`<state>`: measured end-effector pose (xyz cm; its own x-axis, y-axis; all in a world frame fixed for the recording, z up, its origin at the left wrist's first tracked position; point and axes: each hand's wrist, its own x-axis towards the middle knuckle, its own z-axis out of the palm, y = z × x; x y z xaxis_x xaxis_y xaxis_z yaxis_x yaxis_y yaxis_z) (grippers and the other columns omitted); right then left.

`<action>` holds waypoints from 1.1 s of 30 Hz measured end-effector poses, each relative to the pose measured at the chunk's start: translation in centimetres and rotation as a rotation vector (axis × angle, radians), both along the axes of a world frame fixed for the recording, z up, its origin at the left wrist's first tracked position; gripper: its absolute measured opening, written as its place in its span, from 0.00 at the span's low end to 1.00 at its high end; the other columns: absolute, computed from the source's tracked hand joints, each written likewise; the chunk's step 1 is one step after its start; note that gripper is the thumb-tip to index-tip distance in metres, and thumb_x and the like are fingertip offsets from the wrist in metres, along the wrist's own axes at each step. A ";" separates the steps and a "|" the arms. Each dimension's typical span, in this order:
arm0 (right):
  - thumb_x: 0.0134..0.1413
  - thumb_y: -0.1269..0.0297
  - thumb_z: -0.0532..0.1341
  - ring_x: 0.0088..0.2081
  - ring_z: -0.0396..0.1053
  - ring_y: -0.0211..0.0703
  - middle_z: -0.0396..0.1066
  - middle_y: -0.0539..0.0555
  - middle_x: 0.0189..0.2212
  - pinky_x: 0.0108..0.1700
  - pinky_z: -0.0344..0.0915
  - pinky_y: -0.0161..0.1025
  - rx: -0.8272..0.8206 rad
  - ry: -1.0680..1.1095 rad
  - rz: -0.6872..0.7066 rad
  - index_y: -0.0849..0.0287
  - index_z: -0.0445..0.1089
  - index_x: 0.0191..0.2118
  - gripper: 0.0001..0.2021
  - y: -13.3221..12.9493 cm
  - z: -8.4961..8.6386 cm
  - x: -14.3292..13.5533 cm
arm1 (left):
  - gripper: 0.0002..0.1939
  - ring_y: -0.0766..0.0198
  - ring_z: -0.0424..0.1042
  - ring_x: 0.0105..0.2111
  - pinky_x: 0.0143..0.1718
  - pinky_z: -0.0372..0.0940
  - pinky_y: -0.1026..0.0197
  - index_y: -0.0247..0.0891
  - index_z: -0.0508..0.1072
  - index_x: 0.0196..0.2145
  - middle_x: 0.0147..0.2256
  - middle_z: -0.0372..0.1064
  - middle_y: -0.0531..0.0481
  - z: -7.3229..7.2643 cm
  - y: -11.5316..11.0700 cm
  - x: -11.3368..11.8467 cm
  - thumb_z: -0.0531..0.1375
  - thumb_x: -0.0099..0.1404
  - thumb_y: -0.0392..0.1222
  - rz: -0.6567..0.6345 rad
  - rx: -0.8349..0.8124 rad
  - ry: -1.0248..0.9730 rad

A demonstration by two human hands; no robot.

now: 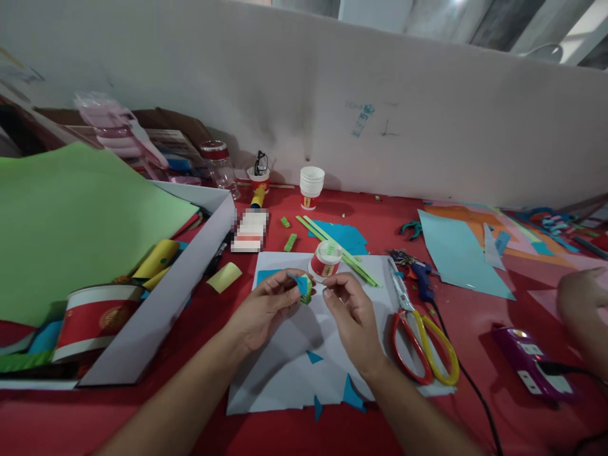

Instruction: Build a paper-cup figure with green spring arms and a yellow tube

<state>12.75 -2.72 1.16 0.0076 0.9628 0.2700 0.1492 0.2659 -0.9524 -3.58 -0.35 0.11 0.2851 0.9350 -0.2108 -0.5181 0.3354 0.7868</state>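
Observation:
My left hand (pixel 268 307) pinches a small blue and green folded paper piece (pixel 305 288) between thumb and fingers. Just right of it, my right hand (pixel 349 310) has thumb and index finger pressed together; anything between them is too small to make out. Both hands are over a white sheet (pixel 280 380). Right behind them stands an upturned red and white paper cup (pixel 326 261) with pale green paper on top. Blue paper scraps (pixel 353 392) lie near the sheet's front edge.
Red-and-yellow-handled scissors (pixel 403 304) and a blue glue gun (pixel 422 278) lie at right, near a purple power strip (pixel 532 361). A box (pixel 161 310) of paper stands left. Stacked cups (pixel 311 183) are behind. Another person's hand (pixel 582 297) shows far right.

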 end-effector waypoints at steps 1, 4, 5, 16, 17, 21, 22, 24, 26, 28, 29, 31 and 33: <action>0.60 0.63 0.58 0.36 0.64 0.43 0.67 0.51 0.35 0.40 0.63 0.41 0.024 -0.009 0.007 0.53 0.68 0.39 0.03 0.0 -0.1 0.0 | 0.14 0.66 0.71 0.33 0.36 0.64 0.64 0.40 0.79 0.33 0.32 0.74 0.52 0.1 0.0 0.0 0.74 0.48 0.41 0.003 0.001 -0.003; 0.58 0.64 0.61 0.38 0.65 0.43 0.67 0.52 0.39 0.41 0.64 0.41 0.089 -0.047 0.044 0.53 0.67 0.43 0.07 -0.2 -0.3 -0.1 | 0.17 0.67 0.71 0.33 0.36 0.64 0.65 0.40 0.77 0.34 0.33 0.73 0.53 0.3 -0.1 0.2 0.75 0.46 0.40 0.015 -0.029 -0.037; 0.57 0.64 0.62 0.39 0.65 0.43 0.67 0.52 0.41 0.42 0.65 0.42 0.099 -0.065 0.054 0.52 0.67 0.45 0.09 -0.2 -0.3 -0.2 | 0.17 0.67 0.71 0.33 0.36 0.64 0.65 0.40 0.76 0.33 0.33 0.72 0.54 0.4 -0.1 0.2 0.75 0.46 0.40 0.024 -0.046 -0.051; 0.54 0.63 0.66 0.41 0.71 0.44 0.72 0.53 0.39 0.44 0.68 0.42 -0.058 0.018 0.054 0.55 0.67 0.45 0.13 0.2 -1.2 -0.8 | 0.18 0.70 0.68 0.26 0.33 0.64 0.65 0.37 0.70 0.25 0.25 0.68 0.56 0.0 -0.1 0.6 0.76 0.43 0.40 0.140 -0.090 -0.007; 0.54 0.63 0.66 0.41 0.71 0.44 0.72 0.52 0.39 0.44 0.68 0.42 -0.072 0.042 0.059 0.55 0.67 0.44 0.13 0.2 -1.2 -0.8 | 0.18 0.70 0.68 0.26 0.33 0.65 0.66 0.36 0.70 0.25 0.25 0.68 0.56 0.1 -0.1 0.6 0.76 0.42 0.40 0.152 -0.095 -0.013; 0.55 0.63 0.64 0.40 0.71 0.41 0.73 0.51 0.37 0.43 0.68 0.39 -0.105 0.119 0.086 0.55 0.68 0.43 0.10 0.4 -1.3 -0.7 | 0.19 0.70 0.69 0.28 0.35 0.65 0.67 0.34 0.72 0.27 0.26 0.70 0.54 0.5 -0.1 0.7 0.76 0.41 0.40 0.143 -0.097 0.000; 0.56 0.63 0.64 0.40 0.72 0.41 0.73 0.51 0.37 0.43 0.68 0.38 -0.114 0.134 0.090 0.55 0.68 0.43 0.10 0.4 -1.3 -0.7 | 0.19 0.70 0.70 0.29 0.35 0.65 0.67 0.34 0.73 0.28 0.27 0.71 0.53 0.5 -0.1 0.7 0.76 0.42 0.40 0.128 -0.082 0.013; 0.55 0.63 0.64 0.39 0.71 0.40 0.73 0.50 0.37 0.43 0.68 0.38 -0.143 0.169 0.083 0.55 0.69 0.42 0.09 0.5 -1.2 -0.7 | 0.19 0.68 0.70 0.32 0.38 0.65 0.66 0.35 0.73 0.32 0.30 0.72 0.53 0.5 -0.2 0.7 0.75 0.43 0.37 0.109 -0.040 0.032; 0.53 0.63 0.65 0.38 0.71 0.40 0.73 0.50 0.36 0.42 0.68 0.37 -0.182 0.206 0.064 0.55 0.69 0.41 0.09 0.5 -1.2 -0.7 | 0.24 0.66 0.71 0.36 0.41 0.65 0.65 0.39 0.72 0.40 0.34 0.72 0.53 0.3 -0.1 0.6 0.74 0.44 0.34 0.103 -0.012 0.051; 0.52 0.62 0.66 0.37 0.70 0.39 0.72 0.49 0.35 0.40 0.67 0.37 -0.216 0.227 0.043 0.55 0.69 0.41 0.10 0.6 -1.1 -0.7 | 0.32 0.64 0.71 0.40 0.44 0.65 0.62 0.44 0.69 0.49 0.37 0.71 0.53 0.1 0.1 0.3 0.73 0.46 0.34 0.128 0.026 0.100; 0.51 0.62 0.66 0.37 0.69 0.39 0.72 0.49 0.34 0.40 0.67 0.37 -0.222 0.226 0.033 0.54 0.69 0.41 0.11 0.6 -1.0 -0.6 | 0.36 0.62 0.71 0.43 0.45 0.65 0.60 0.46 0.66 0.52 0.41 0.71 0.52 0.1 0.2 0.0 0.72 0.46 0.35 0.173 0.079 0.159; 0.51 0.62 0.65 0.36 0.69 0.40 0.71 0.49 0.35 0.39 0.67 0.37 -0.209 0.185 0.010 0.55 0.69 0.41 0.11 0.6 -1.0 -0.5 | 0.43 0.57 0.68 0.49 0.50 0.63 0.55 0.49 0.61 0.58 0.49 0.68 0.49 0.1 0.4 -0.7 0.73 0.46 0.39 0.342 0.301 0.371; 0.51 0.63 0.64 0.33 0.68 0.40 0.72 0.50 0.35 0.37 0.66 0.38 -0.194 0.060 -0.011 0.55 0.69 0.40 0.09 0.7 -1.2 -0.5 | 0.43 0.53 0.64 0.55 0.56 0.59 0.50 0.50 0.61 0.58 0.55 0.64 0.48 0.4 0.4 -1.6 0.73 0.47 0.42 0.503 0.630 0.711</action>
